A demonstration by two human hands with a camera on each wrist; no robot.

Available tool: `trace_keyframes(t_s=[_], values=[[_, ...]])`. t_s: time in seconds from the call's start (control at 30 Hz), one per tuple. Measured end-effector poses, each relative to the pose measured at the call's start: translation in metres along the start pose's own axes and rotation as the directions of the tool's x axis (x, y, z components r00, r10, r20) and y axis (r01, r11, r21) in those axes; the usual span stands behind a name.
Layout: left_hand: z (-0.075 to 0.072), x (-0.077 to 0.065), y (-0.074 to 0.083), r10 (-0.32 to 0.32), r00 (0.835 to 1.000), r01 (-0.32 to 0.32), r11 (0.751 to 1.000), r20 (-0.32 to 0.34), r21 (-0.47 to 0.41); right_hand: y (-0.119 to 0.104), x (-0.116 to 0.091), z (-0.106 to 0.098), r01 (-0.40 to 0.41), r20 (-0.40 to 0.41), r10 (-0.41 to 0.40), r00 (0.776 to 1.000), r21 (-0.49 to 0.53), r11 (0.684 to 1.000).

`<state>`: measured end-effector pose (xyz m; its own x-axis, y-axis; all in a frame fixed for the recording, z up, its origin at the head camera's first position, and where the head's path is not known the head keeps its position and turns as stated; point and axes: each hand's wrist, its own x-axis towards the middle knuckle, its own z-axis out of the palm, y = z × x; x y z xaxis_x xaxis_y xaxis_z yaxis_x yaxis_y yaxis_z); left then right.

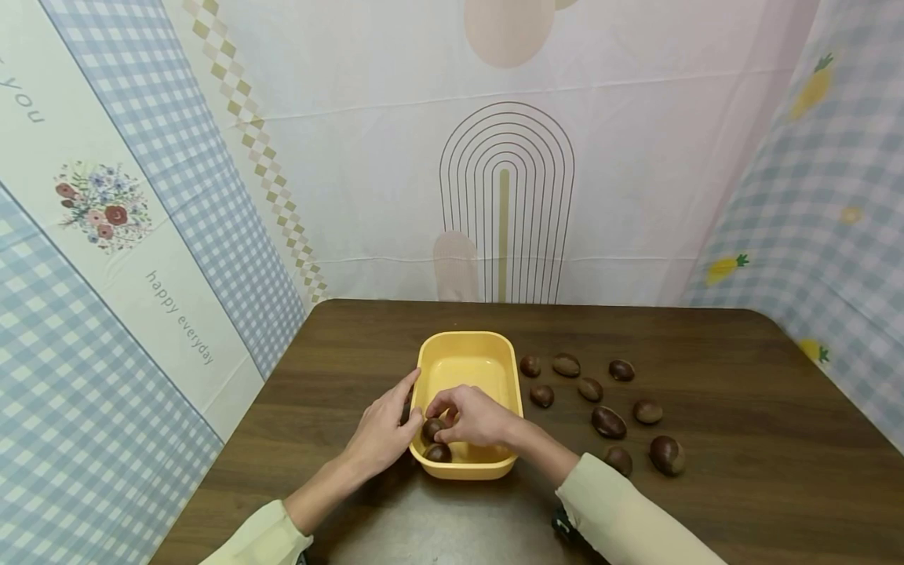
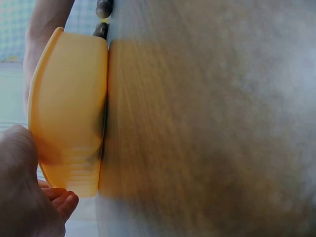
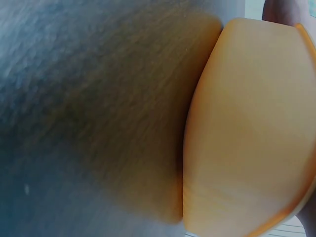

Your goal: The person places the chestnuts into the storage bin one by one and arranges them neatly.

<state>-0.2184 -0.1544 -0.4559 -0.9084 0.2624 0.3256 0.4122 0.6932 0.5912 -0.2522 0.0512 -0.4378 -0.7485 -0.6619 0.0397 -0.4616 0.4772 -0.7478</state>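
Observation:
A yellow plastic box point(image 1: 466, 471) sits on the table. My left hand point(image 1: 377, 431) grips its left side, thumb at the rim and fingers along the outer wall; in the left wrist view those fingers point(image 2: 66, 202) lie against the box. Reaching down into the box, my right hand point(image 1: 476, 416) pinches a brown chestnut point(image 1: 433, 429) between thumb and fingers, close to the left wall. Another chestnut point(image 1: 438, 453) lies just below it in the near left corner. In the right wrist view the box's wall point(image 3: 252, 123) hides the fingers.
Several loose chestnuts point(image 1: 609, 422) are scattered on the dark wooden table point(image 1: 741, 392) to the right of the box, the nearest one point(image 1: 530, 366) close beside its wall. Behind the table hangs a patterned cloth point(image 1: 381, 196), with checked cloths at both sides.

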Motion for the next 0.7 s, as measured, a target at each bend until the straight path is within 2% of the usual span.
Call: trace_keyframes(t_s=[0.23,0.37,0.7], values=[[0.000,0.000,0.001,-0.001,1.000,0.001,1.000,-0.001,0.009,0.001,0.001,-0.001,0.008,-0.024,-0.008,1.000,0.000,1.000],[0.000,0.000,0.001,-0.001,1.000,0.001,1.000,0.001,0.006,0.002,0.000,-0.006,0.050,-0.057,-0.048,0.997,0.022,0.999],[0.000,0.000,0.003,-0.008,1.000,0.008,1.000,0.000,0.008,0.002,-0.006,-0.025,0.094,-0.116,-0.081,0.990,0.115,0.989]])
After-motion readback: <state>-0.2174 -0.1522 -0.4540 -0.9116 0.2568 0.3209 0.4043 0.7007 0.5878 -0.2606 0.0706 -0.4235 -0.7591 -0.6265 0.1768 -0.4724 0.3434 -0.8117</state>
